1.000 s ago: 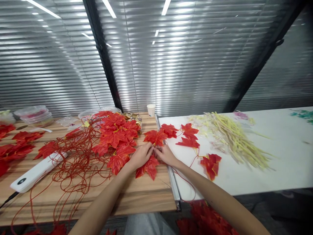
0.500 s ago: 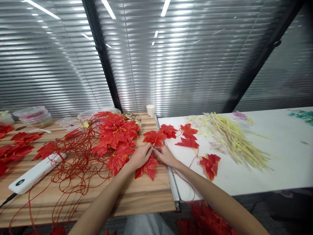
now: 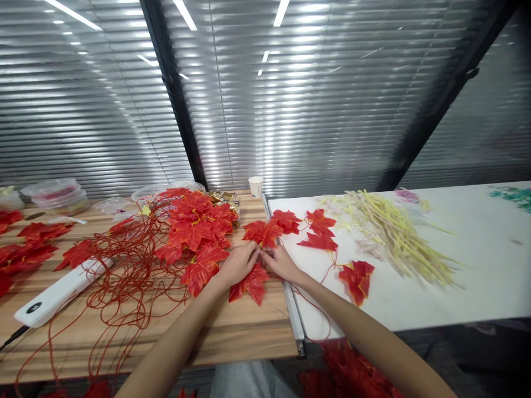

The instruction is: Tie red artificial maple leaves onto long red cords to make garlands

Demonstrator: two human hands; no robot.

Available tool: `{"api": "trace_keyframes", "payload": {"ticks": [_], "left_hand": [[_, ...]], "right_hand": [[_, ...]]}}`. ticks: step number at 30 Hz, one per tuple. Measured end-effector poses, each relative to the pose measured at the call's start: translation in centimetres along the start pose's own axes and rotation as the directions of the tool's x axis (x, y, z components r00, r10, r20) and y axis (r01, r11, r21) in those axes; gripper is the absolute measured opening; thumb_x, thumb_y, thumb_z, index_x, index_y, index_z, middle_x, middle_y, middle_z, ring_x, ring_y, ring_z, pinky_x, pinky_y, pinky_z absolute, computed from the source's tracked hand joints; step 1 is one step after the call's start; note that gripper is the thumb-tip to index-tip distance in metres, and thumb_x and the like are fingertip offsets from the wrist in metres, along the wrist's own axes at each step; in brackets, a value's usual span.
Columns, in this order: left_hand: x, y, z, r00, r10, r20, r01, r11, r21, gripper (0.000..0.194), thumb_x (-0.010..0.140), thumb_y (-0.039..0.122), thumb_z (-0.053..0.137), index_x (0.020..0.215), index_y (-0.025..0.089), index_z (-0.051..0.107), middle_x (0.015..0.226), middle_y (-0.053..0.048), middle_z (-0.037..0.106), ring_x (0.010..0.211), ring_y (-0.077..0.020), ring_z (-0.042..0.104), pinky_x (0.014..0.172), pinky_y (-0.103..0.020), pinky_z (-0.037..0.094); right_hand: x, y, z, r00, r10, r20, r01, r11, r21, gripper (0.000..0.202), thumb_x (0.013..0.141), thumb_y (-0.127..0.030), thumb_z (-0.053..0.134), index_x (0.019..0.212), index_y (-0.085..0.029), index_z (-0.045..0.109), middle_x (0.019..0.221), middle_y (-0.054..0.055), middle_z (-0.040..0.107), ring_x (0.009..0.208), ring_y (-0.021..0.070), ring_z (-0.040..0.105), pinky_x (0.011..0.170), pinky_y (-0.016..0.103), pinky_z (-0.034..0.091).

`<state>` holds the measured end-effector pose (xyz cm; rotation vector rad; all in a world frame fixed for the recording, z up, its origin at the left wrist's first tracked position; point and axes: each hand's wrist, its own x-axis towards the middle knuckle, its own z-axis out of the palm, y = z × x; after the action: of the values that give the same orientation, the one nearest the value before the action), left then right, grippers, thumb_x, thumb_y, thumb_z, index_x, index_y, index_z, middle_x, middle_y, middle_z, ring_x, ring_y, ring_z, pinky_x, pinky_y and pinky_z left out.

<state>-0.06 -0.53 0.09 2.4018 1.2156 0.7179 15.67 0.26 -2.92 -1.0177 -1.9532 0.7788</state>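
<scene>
My left hand [image 3: 241, 262] and my right hand [image 3: 281, 262] meet at the fingertips over the right end of the wooden table. Both are pinched closed at the stem of a red artificial maple leaf [image 3: 262, 232] lying just beyond them. What sits between the fingertips is too small to make out. Another red maple leaf [image 3: 251, 284] lies under my left hand and pokes out toward me. A red cord [image 3: 311, 305] runs from near my right hand across the table joint and links several leaves on the white table.
Left of my hands lie a pile of red leaves [image 3: 194, 221] and a tangle of red cord [image 3: 128, 276]. A white corded device [image 3: 62, 293] sits further left. A paper cup [image 3: 256, 187] stands at the back. Yellow stems [image 3: 394, 237] cover part of the white table [image 3: 477, 265].
</scene>
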Motion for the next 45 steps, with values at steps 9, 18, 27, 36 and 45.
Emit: {"api": "trace_keyframes", "payload": {"ticks": [9, 18, 27, 36, 45], "left_hand": [[-0.01, -0.01, 0.00, 1.000, 0.002, 0.000, -0.002, 1.000, 0.012, 0.019, 0.088, 0.028, 0.029, 0.076, 0.019, 0.042, 0.074, -0.002, 0.054, 0.067, -0.0148, 0.051, 0.063, -0.026, 0.039], [0.06, -0.02, 0.01, 1.000, 0.014, 0.001, -0.014, 1.000, 0.018, 0.019, 0.088, 0.028, 0.029, 0.076, 0.019, 0.042, 0.073, -0.002, 0.053, 0.067, -0.0150, 0.051, 0.063, -0.026, 0.039], [0.02, -0.17, 0.14, 1.000, 0.019, 0.005, -0.019, 0.999, 0.031, 0.018, 0.087, 0.027, 0.029, 0.076, 0.019, 0.041, 0.074, -0.003, 0.054, 0.068, -0.0152, 0.052, 0.064, -0.027, 0.040], [0.00, -0.13, 0.09, 1.000, 0.013, 0.016, -0.014, 0.998, 0.066, 0.019, 0.088, 0.027, 0.028, 0.076, 0.019, 0.041, 0.075, -0.003, 0.055, 0.068, -0.0154, 0.052, 0.063, -0.027, 0.040], [-0.01, -0.04, -0.03, 0.999, 0.012, 0.031, -0.015, 0.995, 0.100, 0.020, 0.088, 0.027, 0.028, 0.077, 0.019, 0.043, 0.076, -0.004, 0.055, 0.070, -0.0162, 0.053, 0.064, -0.028, 0.040]], "right_hand": [[0.01, -0.01, 0.00, 1.000, -0.005, -0.006, 0.005, 1.000, -0.014, 0.027, 0.083, -0.016, 0.043, 0.059, -0.016, 0.055, 0.060, 0.002, 0.063, 0.057, 0.0144, 0.058, 0.061, 0.024, 0.043], [-0.08, 0.05, -0.02, 1.000, -0.008, -0.004, 0.008, 1.000, -0.004, 0.028, 0.084, -0.017, 0.042, 0.059, -0.016, 0.054, 0.061, 0.002, 0.063, 0.057, 0.0139, 0.058, 0.061, 0.024, 0.042], [-0.06, -0.04, -0.07, 1.000, 0.018, 0.002, -0.018, 1.000, -0.006, 0.027, 0.083, -0.016, 0.042, 0.060, -0.016, 0.056, 0.062, 0.002, 0.064, 0.059, 0.0144, 0.058, 0.062, 0.024, 0.042], [-0.04, -0.20, -0.18, 1.000, 0.008, 0.008, -0.008, 0.999, -0.036, 0.027, 0.083, -0.015, 0.042, 0.060, -0.016, 0.056, 0.062, 0.002, 0.064, 0.059, 0.0140, 0.058, 0.062, 0.024, 0.041], [-0.08, -0.40, -0.16, 1.000, 0.016, 0.000, -0.016, 0.998, -0.057, 0.026, 0.082, -0.017, 0.043, 0.058, -0.016, 0.054, 0.061, 0.002, 0.063, 0.058, 0.0138, 0.056, 0.061, 0.024, 0.041]]}}
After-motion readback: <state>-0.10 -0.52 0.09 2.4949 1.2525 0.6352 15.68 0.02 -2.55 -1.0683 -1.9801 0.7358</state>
